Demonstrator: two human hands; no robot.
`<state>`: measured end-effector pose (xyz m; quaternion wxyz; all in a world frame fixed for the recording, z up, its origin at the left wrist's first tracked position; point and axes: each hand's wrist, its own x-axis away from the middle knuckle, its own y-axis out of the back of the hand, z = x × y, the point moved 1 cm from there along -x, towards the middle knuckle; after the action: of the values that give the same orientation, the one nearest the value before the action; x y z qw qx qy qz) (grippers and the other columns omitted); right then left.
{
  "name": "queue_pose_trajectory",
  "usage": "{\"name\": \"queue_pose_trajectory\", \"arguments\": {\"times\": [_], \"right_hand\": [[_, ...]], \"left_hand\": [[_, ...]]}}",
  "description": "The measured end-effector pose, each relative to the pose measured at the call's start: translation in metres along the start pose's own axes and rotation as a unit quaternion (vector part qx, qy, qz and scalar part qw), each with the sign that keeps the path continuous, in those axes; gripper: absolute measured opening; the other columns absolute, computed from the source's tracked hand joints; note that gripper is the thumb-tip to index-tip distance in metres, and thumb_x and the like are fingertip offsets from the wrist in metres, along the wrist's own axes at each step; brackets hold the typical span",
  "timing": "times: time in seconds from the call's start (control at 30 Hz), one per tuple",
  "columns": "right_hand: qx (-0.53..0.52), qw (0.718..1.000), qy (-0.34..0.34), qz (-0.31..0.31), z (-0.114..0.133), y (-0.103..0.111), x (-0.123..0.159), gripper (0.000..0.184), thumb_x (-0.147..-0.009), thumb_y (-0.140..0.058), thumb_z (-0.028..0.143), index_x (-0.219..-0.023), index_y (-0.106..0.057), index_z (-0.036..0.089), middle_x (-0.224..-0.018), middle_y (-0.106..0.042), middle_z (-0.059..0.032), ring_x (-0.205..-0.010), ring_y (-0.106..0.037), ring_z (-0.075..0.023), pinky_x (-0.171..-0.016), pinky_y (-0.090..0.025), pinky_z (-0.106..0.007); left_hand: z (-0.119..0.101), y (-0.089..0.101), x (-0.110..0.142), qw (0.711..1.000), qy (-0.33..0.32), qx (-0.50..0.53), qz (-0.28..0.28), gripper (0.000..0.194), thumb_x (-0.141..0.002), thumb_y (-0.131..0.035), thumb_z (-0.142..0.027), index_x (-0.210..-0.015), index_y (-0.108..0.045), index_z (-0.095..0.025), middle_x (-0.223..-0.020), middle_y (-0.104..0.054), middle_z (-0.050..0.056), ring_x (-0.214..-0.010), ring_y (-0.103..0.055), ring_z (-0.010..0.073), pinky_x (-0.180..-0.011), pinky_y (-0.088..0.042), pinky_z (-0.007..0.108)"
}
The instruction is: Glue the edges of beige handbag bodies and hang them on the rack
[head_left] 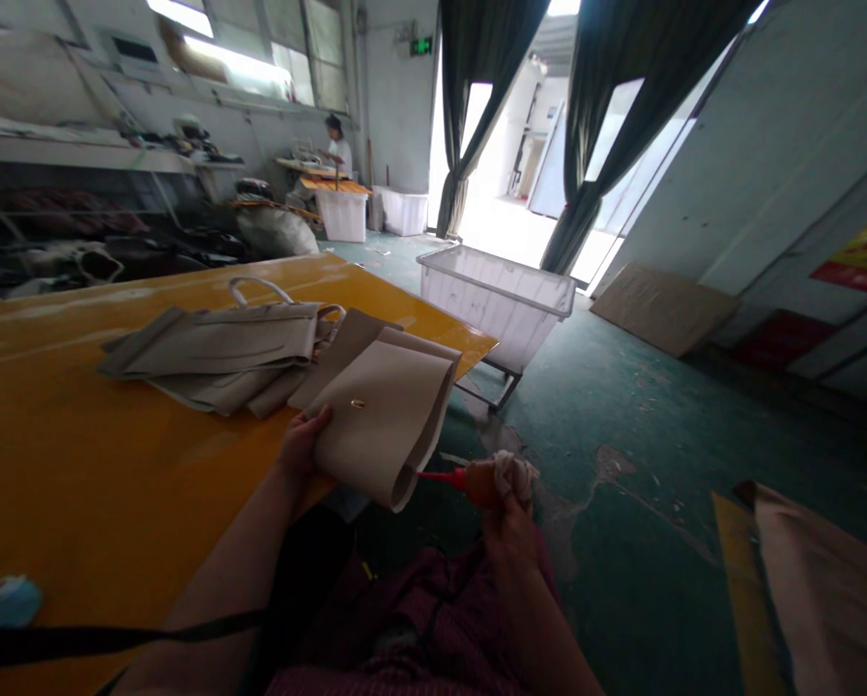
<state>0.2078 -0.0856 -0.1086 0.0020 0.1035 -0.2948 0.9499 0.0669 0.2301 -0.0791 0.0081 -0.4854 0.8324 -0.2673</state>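
My left hand grips the left edge of a beige folded bag panel, thumb on top. A small gold metal fitting sits on the panel's face. In my right hand is a squeeze bottle with a long red nozzle and a whitish cloth wrapped about its rear end. The nozzle's tip is at the panel's lower right edge, near the fold; whether it touches I cannot tell. Behind the panel lies a pile of beige bag pieces, one with a looped handle.
The yellow table carries the pile and a light blue item. Beyond its right corner stands a white plastic bin on a metal frame. A person sits far back. Brown sheets lie at lower right; dark curtains flank a doorway.
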Motion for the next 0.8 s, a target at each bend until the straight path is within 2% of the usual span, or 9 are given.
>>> {"name": "queue_pose_trajectory", "arguments": {"times": [0.07,0.13,0.2,0.33,0.5,0.6,0.8], "right_hand": [[-0.024,0.998,-0.055,-0.007,0.000,0.001,0.001,0.057,-0.055,-0.089,0.038,-0.104,-0.064,0.025,-0.098,-0.072,0.0016,-0.084,-0.069,-0.0197,-0.067,-0.058,-0.030],[-0.040,0.996,-0.080,0.003,0.001,-0.001,0.002,0.057,-0.053,-0.090,0.038,-0.103,-0.064,0.025,-0.096,-0.073,0.0014,-0.083,-0.070,-0.0203,-0.068,-0.059,-0.031],[-0.041,0.997,-0.067,-0.013,0.002,-0.002,0.000,0.059,-0.050,-0.090,0.036,-0.102,-0.062,0.027,-0.094,-0.072,0.0036,-0.083,-0.070,-0.0196,-0.065,-0.058,-0.029],[-0.011,0.997,0.008,-0.076,-0.001,-0.004,-0.007,0.059,-0.048,-0.089,0.036,-0.096,-0.057,0.027,-0.093,-0.068,0.0057,-0.079,-0.067,-0.0164,-0.061,-0.056,-0.026],[0.000,0.997,0.071,-0.039,-0.002,-0.012,-0.023,0.053,-0.053,-0.084,0.036,-0.096,-0.054,0.026,-0.096,-0.065,0.0036,-0.081,-0.064,-0.0154,-0.065,-0.054,-0.026],[-0.005,0.997,0.066,-0.026,-0.002,-0.017,-0.028,0.055,-0.050,-0.085,0.037,-0.096,-0.056,0.025,-0.097,-0.065,0.0029,-0.080,-0.063,-0.0154,-0.065,-0.054,-0.026],[-0.012,0.997,-0.002,-0.076,-0.008,-0.002,-0.010,0.057,-0.046,-0.089,0.035,-0.094,-0.060,0.026,-0.092,-0.069,0.0040,-0.076,-0.066,-0.0169,-0.059,-0.055,-0.026]], "left_hand": [[-0.002,-0.002,0.002,1.000,0.000,-0.005,-0.001,0.060,-0.043,-0.098,-0.038,-0.091,-0.072,-0.013,-0.077,-0.078,0.006,-0.059,-0.071,0.0215,-0.056,-0.059,0.031],[-0.004,-0.003,0.004,1.000,-0.002,-0.011,-0.002,0.059,-0.043,-0.098,-0.037,-0.090,-0.071,-0.014,-0.077,-0.077,0.005,-0.059,-0.071,0.0213,-0.056,-0.059,0.030],[-0.005,-0.004,0.005,1.000,-0.002,-0.016,-0.002,0.057,-0.043,-0.098,-0.036,-0.089,-0.071,-0.014,-0.076,-0.077,0.006,-0.059,-0.070,0.0216,-0.057,-0.058,0.031],[-0.005,-0.004,0.005,1.000,0.006,-0.014,0.003,0.059,-0.042,-0.098,-0.038,-0.089,-0.072,-0.013,-0.077,-0.077,0.006,-0.060,-0.070,0.0225,-0.058,-0.058,0.033],[-0.004,-0.003,0.005,1.000,0.005,-0.012,0.000,0.056,-0.043,-0.098,-0.036,-0.087,-0.072,-0.014,-0.075,-0.077,0.006,-0.059,-0.070,0.0220,-0.057,-0.058,0.032],[-0.004,-0.003,0.004,1.000,0.013,-0.011,-0.002,0.056,-0.043,-0.098,-0.035,-0.088,-0.073,-0.014,-0.076,-0.078,0.007,-0.060,-0.070,0.0226,-0.057,-0.058,0.032],[-0.001,-0.002,0.003,1.000,0.003,-0.011,-0.003,0.057,-0.042,-0.099,-0.037,-0.088,-0.073,-0.014,-0.077,-0.078,0.007,-0.060,-0.071,0.0229,-0.056,-0.059,0.032]]}}
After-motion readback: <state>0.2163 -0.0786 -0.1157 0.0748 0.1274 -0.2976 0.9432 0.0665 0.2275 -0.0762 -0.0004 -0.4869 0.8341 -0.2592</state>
